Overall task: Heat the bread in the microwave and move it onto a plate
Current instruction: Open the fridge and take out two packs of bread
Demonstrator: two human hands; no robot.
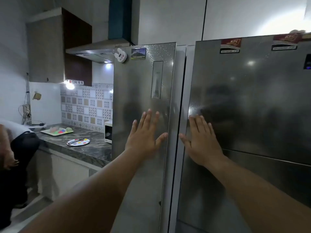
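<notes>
Dim kitchen, two tall steel fridge doors (252, 98) ahead: the left hand (144, 137) and right hand (202, 142) lie flat with fingers straight, holding nothing. No bread in sight. Fetching it looks unstarted; next, a door's edge needs gripping. Beyond, a small white microwave (108, 132) stands past a round spotted plate (78, 142) bearing utensils.

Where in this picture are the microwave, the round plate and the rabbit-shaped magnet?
microwave (108, 132), head view, on its white front.
round plate (83, 143), head view, on its right rim.
rabbit-shaped magnet (120, 55), head view, on its white body.
</notes>
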